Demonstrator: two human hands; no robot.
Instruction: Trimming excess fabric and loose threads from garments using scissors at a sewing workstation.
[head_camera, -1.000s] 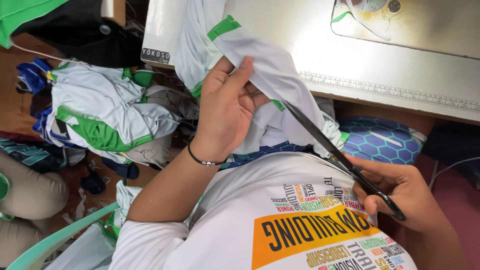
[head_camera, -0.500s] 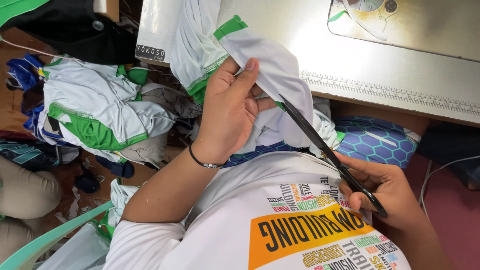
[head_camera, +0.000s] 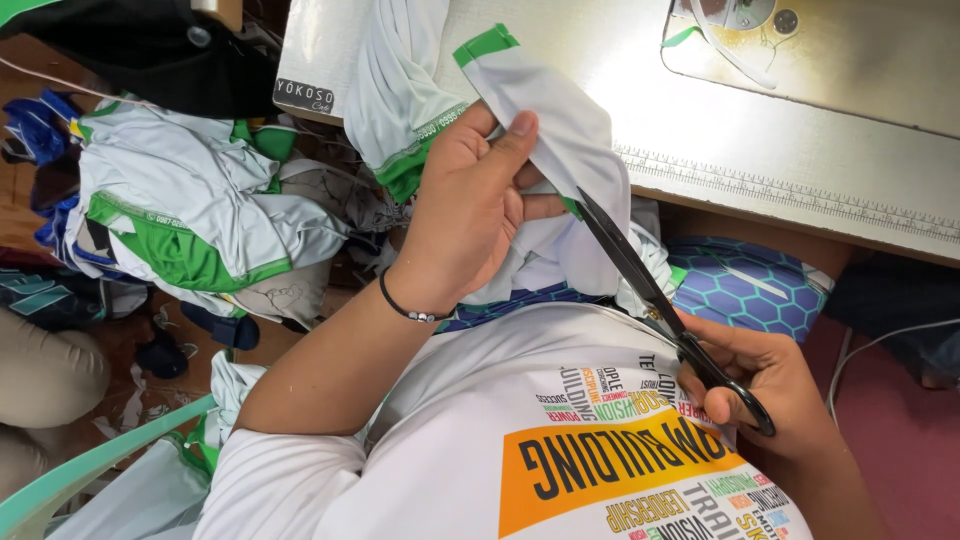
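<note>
White fabric with a green band, a garment piece (head_camera: 560, 130), is pinched in the left hand (head_camera: 470, 215), whose fingers (head_camera: 520, 135) are clamped on a fold of it, thumb on top, lifting it off the pale surface (head_camera: 800, 150) so the cloth hangs taut, likely to give the blades a firm edge. Just right of those fingers, black scissors (head_camera: 650, 290) slant up from the right hand (head_camera: 765, 385); its fingers (head_camera: 715, 405) are closed through the handle loops, and the blade tips touch the fabric's lower edge beside the left thumb. A black cord bracelet (head_camera: 405, 308) circles the left wrist.

Beyond the fingers, a printed ruler strip (head_camera: 800, 190) runs along the surface's near edge. Up and left of them, a small dark rectangular label (head_camera: 305, 95) sits on the corner. Well left of the left hand, a heap of white and green garments (head_camera: 190, 220) lies piled low.
</note>
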